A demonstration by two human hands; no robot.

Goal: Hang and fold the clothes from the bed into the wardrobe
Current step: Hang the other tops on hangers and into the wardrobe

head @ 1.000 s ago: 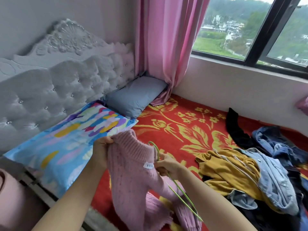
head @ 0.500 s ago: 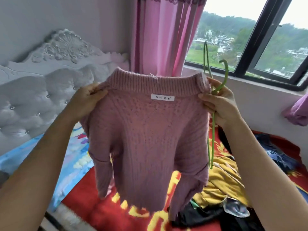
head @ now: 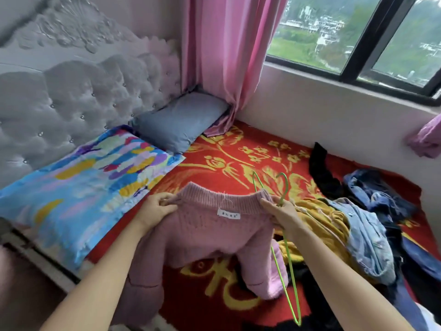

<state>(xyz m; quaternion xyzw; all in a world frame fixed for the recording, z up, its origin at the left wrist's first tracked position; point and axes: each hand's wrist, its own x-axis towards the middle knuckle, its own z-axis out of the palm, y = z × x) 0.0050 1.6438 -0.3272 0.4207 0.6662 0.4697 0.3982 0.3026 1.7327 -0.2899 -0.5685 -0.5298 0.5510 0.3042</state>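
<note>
Two hands hold a pink cable-knit sweater (head: 210, 237) by its ribbed collar, low over the bed.

The left hand (head: 155, 209) pinches the collar's left end. The right hand (head: 284, 215) grips the right end together with a thin green wire hanger (head: 289, 266), whose hook stands above the fingers while its frame hangs down beside a sleeve. The sweater's white label faces the camera, and its body and sleeve sag onto the red blanket with yellow flowers (head: 238, 158). Just to the right lies a heap of clothes, with a mustard-yellow top (head: 317, 218) touching a pale denim garment (head: 367, 235). A multicoloured pillow (head: 83, 182) and a grey-blue pillow (head: 179, 120) lie against the tufted grey headboard (head: 71, 96).
</note>
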